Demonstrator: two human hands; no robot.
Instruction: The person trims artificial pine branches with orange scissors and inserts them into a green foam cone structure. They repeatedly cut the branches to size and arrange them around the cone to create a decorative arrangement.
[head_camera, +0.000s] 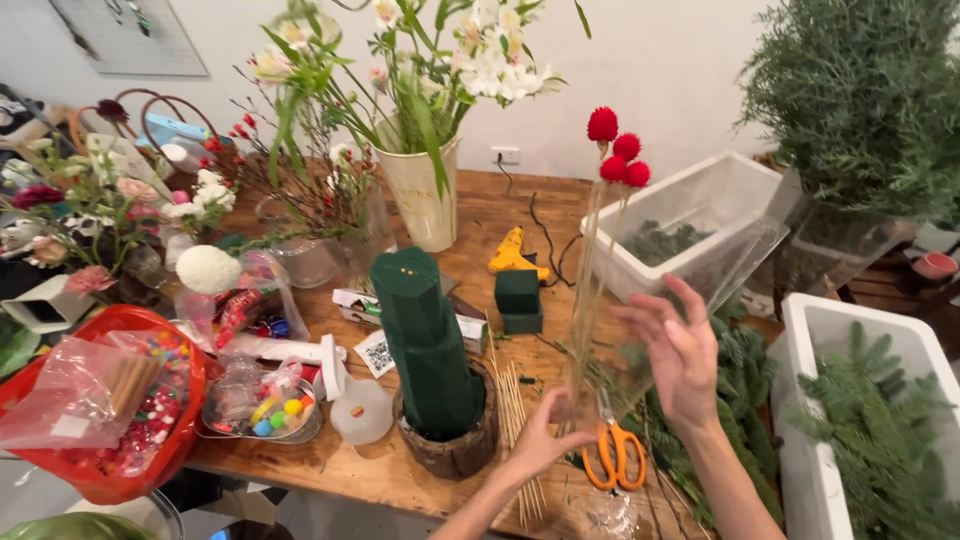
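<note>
My left hand (545, 432) pinches the bottom of a clear plastic sleeve (640, 300) that stands upright and holds several red ball flowers (618, 150) on thin pale stems. My right hand (678, 350) is spread flat against the sleeve's right side, fingers apart. Just left of the hands stands a tall dark green floral foam block (425, 340) set in a bark-covered pot (455, 450). Orange-handled scissors (615, 450) lie on the wooden table (370, 470) below my hands, beside a bundle of wooden skewers (512, 410).
A white vase of white flowers (425, 190) stands at the back, with a yellow glue gun (515, 255) and a small foam block (518, 300) near it. A red basket (110, 410) of craft bits sits left. White boxes of green fir sprigs (860, 420) stand right.
</note>
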